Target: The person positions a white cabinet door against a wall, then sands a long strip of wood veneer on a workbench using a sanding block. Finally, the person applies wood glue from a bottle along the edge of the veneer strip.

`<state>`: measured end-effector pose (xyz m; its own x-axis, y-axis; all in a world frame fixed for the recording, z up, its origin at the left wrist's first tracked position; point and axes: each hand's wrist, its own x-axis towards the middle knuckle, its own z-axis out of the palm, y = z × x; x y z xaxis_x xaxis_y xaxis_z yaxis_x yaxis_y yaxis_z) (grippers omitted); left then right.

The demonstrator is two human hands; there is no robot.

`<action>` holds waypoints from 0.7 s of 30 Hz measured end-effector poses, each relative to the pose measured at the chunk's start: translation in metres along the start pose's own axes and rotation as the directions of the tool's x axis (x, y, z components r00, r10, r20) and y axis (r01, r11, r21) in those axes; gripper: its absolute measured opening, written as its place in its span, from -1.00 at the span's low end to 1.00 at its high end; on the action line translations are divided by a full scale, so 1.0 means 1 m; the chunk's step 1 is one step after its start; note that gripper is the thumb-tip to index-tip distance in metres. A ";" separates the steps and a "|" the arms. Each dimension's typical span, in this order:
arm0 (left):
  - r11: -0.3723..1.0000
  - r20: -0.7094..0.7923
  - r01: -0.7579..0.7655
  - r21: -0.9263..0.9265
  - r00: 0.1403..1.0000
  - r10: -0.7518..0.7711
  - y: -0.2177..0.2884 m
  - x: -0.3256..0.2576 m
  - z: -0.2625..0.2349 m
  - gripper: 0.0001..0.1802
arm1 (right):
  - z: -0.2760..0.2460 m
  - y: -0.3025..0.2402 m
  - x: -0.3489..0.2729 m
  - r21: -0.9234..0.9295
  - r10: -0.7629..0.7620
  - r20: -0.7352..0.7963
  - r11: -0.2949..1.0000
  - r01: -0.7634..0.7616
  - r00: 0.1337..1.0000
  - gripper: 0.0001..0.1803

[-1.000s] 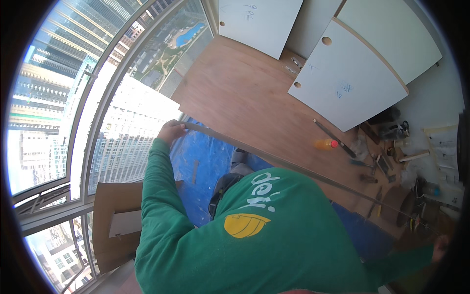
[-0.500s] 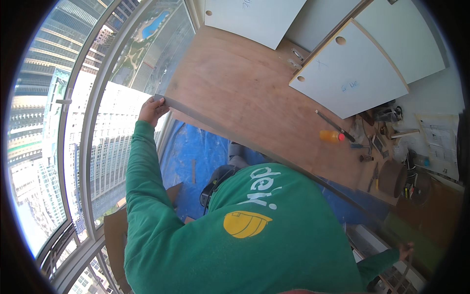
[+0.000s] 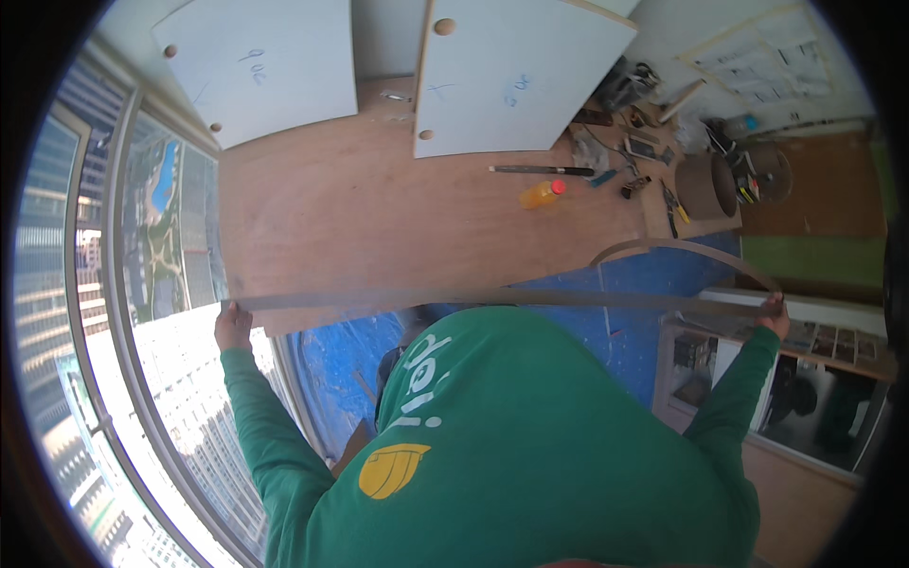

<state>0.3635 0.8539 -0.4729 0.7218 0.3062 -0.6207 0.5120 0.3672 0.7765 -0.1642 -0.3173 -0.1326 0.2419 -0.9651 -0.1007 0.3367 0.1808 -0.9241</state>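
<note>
A long, flat, grey-brown edge banding strip (image 3: 568,299) is stretched across in front of my body, level with the near edge of the wooden worktop (image 3: 379,227). My left hand (image 3: 233,328) pinches its left end beside the window. At far right my right hand (image 3: 775,317) grips the strip with closed fingers. Beyond that hand the strip's loose length curls back in an arc toward the worktop. A coil of similar grey-brown banding (image 3: 701,187) stands on edge at the worktop's right end.
White cabinet doors (image 3: 275,71) with round holes lean at the back. A bottle of orange liquid (image 3: 542,195), a dark bar (image 3: 540,170), pliers (image 3: 670,208) and other tools lie on the worktop. Blue sheeting (image 3: 615,341) covers the floor. A tall window (image 3: 166,284) borders the left.
My view has turned rightward. The strip, slanted before, now runs nearly level between my hands. My right hand has come up and forward, and a loose loop shows beside it.
</note>
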 end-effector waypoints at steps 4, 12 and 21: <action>0.997 -0.054 0.051 0.060 0.997 -0.047 -0.011 0.017 -0.051 -0.61 | 0.082 0.091 -0.046 0.142 0.135 -0.064 0.982 -0.125 0.989 -0.64; 0.991 -0.200 0.131 0.033 0.972 -0.122 -0.020 0.025 -0.042 -0.54 | 0.162 0.157 -0.119 0.023 0.050 -0.217 0.999 -0.046 0.975 -0.73; 0.969 -0.379 0.044 0.244 0.924 0.054 0.049 0.050 -0.047 -0.52 | 0.195 0.259 -0.170 0.157 0.112 -0.011 0.982 -0.109 0.994 -0.78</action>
<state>0.4027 0.9288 -0.4713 0.5179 0.6353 -0.5729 0.6414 0.1547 0.7514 0.0595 -0.0694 -0.2827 0.2679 -0.9408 -0.2075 0.4467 0.3121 -0.8385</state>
